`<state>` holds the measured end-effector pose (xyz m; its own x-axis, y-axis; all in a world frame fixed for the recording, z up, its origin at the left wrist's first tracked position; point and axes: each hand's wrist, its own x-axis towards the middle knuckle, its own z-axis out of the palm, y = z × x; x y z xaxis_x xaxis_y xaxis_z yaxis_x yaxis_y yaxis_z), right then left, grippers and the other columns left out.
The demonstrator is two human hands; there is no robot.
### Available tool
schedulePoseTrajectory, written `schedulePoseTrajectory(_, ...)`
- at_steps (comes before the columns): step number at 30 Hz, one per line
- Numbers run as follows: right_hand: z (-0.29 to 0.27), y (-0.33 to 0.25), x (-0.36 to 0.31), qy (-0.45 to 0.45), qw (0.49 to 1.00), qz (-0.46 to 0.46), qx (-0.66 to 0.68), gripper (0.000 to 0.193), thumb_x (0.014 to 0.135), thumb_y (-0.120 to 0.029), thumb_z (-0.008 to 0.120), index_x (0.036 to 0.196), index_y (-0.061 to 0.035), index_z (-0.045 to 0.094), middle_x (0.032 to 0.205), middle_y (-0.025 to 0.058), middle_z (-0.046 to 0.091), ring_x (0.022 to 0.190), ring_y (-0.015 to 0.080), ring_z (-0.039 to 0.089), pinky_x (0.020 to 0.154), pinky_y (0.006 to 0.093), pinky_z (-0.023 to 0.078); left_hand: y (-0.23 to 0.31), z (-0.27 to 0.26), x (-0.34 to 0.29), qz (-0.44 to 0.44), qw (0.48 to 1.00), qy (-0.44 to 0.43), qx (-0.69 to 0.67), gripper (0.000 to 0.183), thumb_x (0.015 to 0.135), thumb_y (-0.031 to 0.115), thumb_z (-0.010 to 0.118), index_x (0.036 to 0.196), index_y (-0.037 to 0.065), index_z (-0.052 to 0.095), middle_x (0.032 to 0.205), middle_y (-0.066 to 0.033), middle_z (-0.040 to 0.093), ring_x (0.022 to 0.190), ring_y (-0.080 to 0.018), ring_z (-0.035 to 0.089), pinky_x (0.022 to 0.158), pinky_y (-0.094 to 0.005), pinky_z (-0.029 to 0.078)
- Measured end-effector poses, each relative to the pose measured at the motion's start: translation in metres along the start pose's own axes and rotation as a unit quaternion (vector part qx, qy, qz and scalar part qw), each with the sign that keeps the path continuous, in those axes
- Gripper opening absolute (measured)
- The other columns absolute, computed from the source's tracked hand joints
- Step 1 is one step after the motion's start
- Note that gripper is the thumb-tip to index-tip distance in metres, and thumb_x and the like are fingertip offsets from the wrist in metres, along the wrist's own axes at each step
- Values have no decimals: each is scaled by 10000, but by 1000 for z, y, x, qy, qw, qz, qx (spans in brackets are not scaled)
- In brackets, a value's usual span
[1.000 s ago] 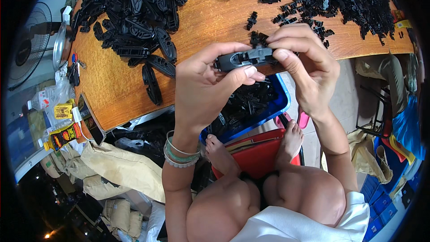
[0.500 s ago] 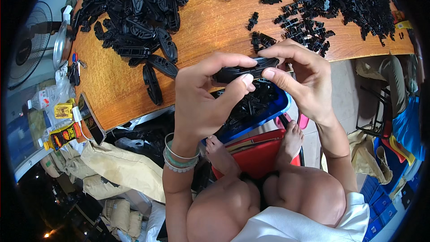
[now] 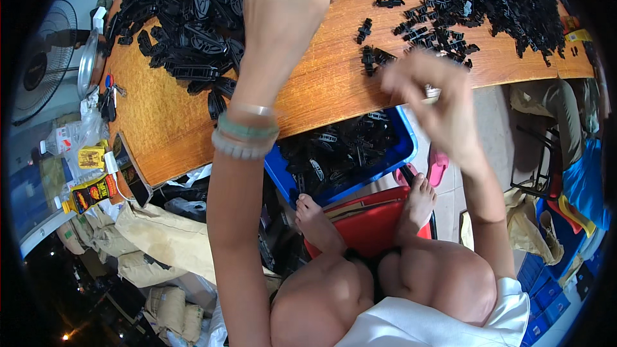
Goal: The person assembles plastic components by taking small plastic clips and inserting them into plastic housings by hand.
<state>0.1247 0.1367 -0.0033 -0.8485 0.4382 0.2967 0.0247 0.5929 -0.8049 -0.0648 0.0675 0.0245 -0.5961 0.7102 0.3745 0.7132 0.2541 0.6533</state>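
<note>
My left hand [image 3: 283, 6] reaches over the heap of long black plastic housings [image 3: 193, 0] at the far side of the table. Its thumb is stretched away from the fingers, whose tips are cut off by the upper edge; I make out nothing held. Smeared by motion, my right hand [image 3: 437, 99] hovers at the table's near edge, close to a few small black clip-like parts [image 3: 376, 58]. Whether it holds anything is not clear. Below the edge, a blue tray [image 3: 411, 144] contains many black pieces.
A large pile of small black clips [image 3: 501, 6] covers the wooden table's [image 3: 173, 128] far right. Left stand a fan [image 3: 48, 64] and a phone [image 3: 132, 177]. A red stool [image 3: 366, 222] is between my feet, near pink slippers [image 3: 438, 168]. Paper sacks [image 3: 167, 238] lie lower left.
Both hands held a black housing above the tray; it is no longer seen between them. My left hand has moved up to the heap, and my right hand has drawn apart from it.
</note>
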Motion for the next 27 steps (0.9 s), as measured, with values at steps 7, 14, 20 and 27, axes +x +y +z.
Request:
schedulePoseTrajectory(7,-14,50,71,60,944,-81,-314,152,785,-91,644,921,-25,660,915,76,608,883,248,548,813,347,447,-4,17,22,-89,990,37,102,361,717,294,733,805,-32,604,782,-198,615,729,-322,607,673,-375,466)
schedulePoseTrajectory(14,-12,34,48,118,991,49,-37,155,866,-59,597,1009,-4,620,857,35,650,788,73,595,703,202,466,5,-4,-43,-210,934,-54,-283,365,742,63,714,1036,-24,516,823,-119,610,680,-116,586,547,-223,478)
schedulePoseTrajectory(20,8,-6,16,72,950,118,279,160,864,-46,599,998,30,642,798,50,649,748,71,598,641,200,495,29,-1,-77,-198,840,-118,-491,696,731,-96,662,1270,-21,228,934,-141,585,824,-172,628,621,-238,559)
schedulePoseTrajectory(27,19,3,11,115,957,33,263,89,786,-16,666,866,19,652,852,83,639,790,132,609,684,248,484,23,-6,-83,-213,858,-113,-454,260,770,-92,615,1012,-81,520,897,-202,629,739,-281,675,642,-296,583)
